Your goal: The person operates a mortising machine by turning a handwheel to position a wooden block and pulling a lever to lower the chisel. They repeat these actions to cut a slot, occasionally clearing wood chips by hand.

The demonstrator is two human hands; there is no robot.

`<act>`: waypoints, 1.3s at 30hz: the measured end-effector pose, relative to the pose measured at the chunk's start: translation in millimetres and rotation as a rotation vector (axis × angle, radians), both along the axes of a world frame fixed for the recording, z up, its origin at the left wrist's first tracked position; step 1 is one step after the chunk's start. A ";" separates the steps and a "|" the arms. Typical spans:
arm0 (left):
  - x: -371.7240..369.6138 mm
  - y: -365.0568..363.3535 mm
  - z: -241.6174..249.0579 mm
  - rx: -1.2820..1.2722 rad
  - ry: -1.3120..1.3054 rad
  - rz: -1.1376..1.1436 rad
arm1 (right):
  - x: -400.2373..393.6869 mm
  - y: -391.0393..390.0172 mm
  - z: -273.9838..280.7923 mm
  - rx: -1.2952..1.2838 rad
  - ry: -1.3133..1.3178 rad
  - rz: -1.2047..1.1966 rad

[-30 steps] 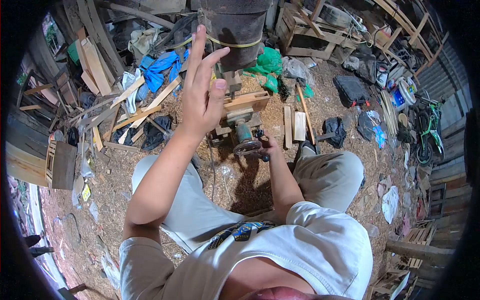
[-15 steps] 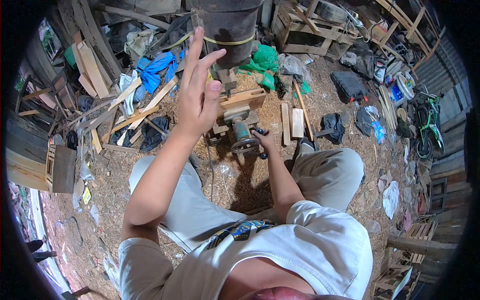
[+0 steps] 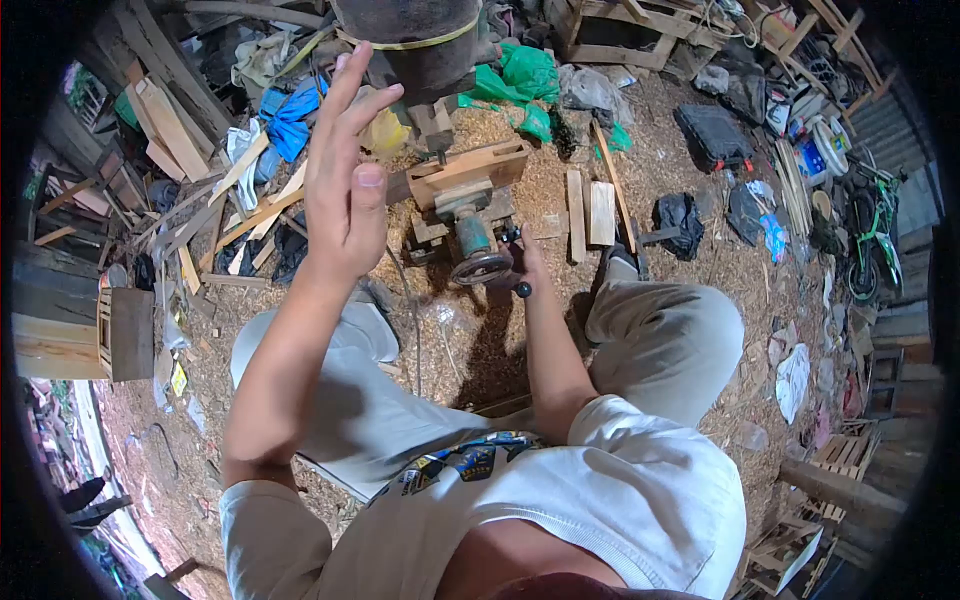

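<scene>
My left hand [image 3: 345, 210] is raised in the air to the left of a drilling machine [image 3: 410, 50], its fingers stretched out and holding nothing. Lower down, my right hand [image 3: 533, 265] is at a black-knobbed lever [image 3: 523, 290] beside a metal handwheel [image 3: 482, 268]. Its fingers seem closed round the lever, partly hidden. The handwheel sits on the front of a green vise [image 3: 474, 235]. Behind it a slotted wooden piece [image 3: 468, 174] is held crosswise, with the machine's bit [image 3: 440, 156] just above it.
Two short boards [image 3: 602, 213] and a longer strip lie on the shavings at the right. Beyond them are a black plastic bag [image 3: 677, 228] and a black tool case [image 3: 713, 138]. Scrap wood [image 3: 240, 230] is heaped at the left. A cable [image 3: 412, 320] runs along the ground between my legs.
The view has shifted, and the machine shows slightly lower left-hand space around it. My left hand has moved left, away from the machine's front. My right hand stays by the lever.
</scene>
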State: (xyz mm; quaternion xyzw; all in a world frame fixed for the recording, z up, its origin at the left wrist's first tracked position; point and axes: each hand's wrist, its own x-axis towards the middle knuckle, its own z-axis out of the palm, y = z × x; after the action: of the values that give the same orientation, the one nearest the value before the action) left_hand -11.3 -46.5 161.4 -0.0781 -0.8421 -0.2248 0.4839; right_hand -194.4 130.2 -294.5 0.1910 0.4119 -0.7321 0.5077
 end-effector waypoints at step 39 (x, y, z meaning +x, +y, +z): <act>0.2 28.2 -75.9 -0.255 -1.380 -0.439 | 2.5 1.6 22.9 -0.040 0.116 -0.053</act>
State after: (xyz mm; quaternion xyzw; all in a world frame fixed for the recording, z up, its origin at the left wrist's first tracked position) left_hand -11.2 -18.3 85.5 -0.1415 -0.9397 -0.2149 -0.2254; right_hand -191.9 131.9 -271.6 0.1487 0.4209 -0.7632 0.4672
